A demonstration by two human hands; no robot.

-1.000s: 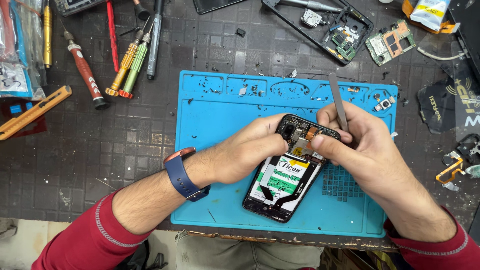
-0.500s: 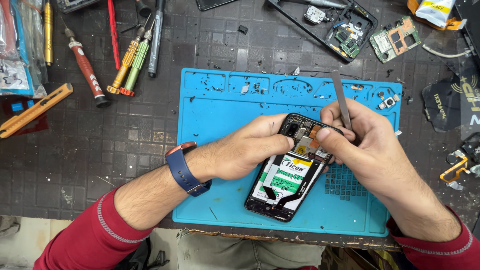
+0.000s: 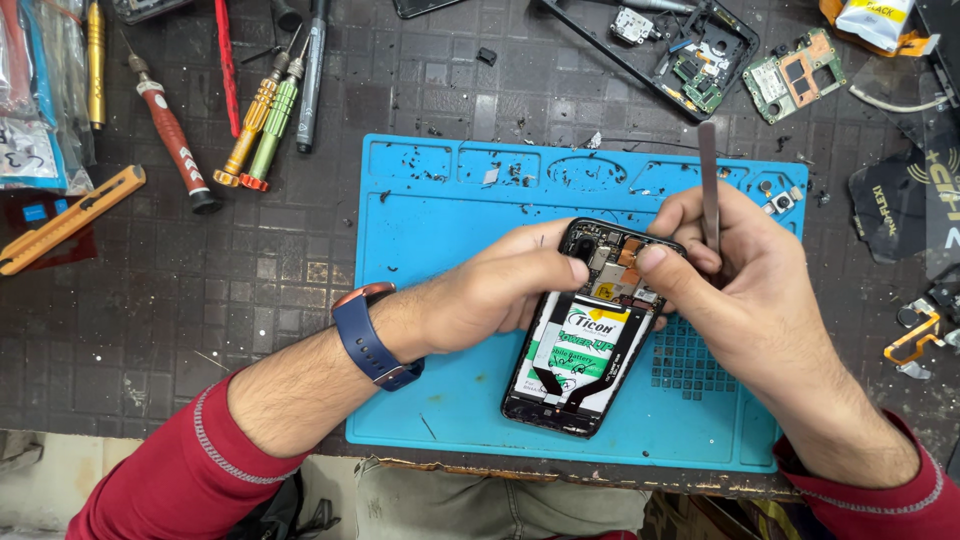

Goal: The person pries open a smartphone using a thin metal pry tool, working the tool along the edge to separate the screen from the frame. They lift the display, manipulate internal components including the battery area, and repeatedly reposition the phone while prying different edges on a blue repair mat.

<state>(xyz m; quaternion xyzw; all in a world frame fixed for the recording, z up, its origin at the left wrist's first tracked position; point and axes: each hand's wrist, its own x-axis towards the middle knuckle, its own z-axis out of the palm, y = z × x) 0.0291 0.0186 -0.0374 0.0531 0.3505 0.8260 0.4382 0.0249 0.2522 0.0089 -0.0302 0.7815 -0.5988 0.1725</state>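
An opened black phone [image 3: 585,335], back cover off, lies tilted on a blue repair mat [image 3: 440,250]; its white and green battery and a black flex cable show. My left hand [image 3: 490,295] grips the phone's upper left edge, and a blue band sits on that wrist. My right hand [image 3: 740,290] holds grey metal tweezers [image 3: 708,180] upright, and its thumb presses on the phone's upper circuit area. The tweezers' tips are hidden behind my fingers.
Several screwdrivers [image 3: 255,125] and an orange tool [image 3: 65,220] lie at the upper left on the dark bench. A stripped phone frame [image 3: 680,50] and a green circuit board [image 3: 795,75] lie at the upper right. Small camera modules [image 3: 778,195] rest on the mat's right corner.
The view has shifted slightly. My right hand has tilted the tweezers more upright, and its thumb has moved onto the phone's top; my left hand keeps its grip.
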